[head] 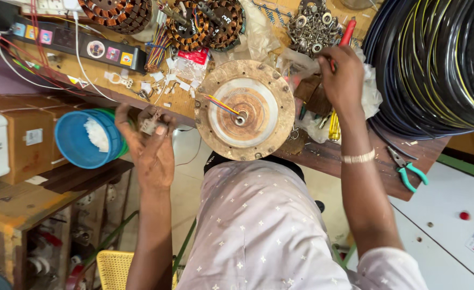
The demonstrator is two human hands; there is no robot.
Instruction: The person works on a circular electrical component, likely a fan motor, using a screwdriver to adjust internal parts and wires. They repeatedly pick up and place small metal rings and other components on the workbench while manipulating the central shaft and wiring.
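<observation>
Two hands at work over cluttered wooden bench (323,156), seen from head camera. Left hand (150,142) closed round small pale metal part (151,124), lifted clear of bench edge beside blue tub (78,140), likely for closer look. Right hand (343,75) fisted on red-handled tool (347,32), near heap of washers (312,27). Round motor plate (244,109) lies flat between hands, coloured wires (221,103) leading into centre hole. Green pliers (408,173) lie unused at right.

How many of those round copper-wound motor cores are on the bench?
2, both along the far edge: one copper-wound core at the top left, another just right of it, behind the round metal disc. More may be hidden out of frame.
</observation>
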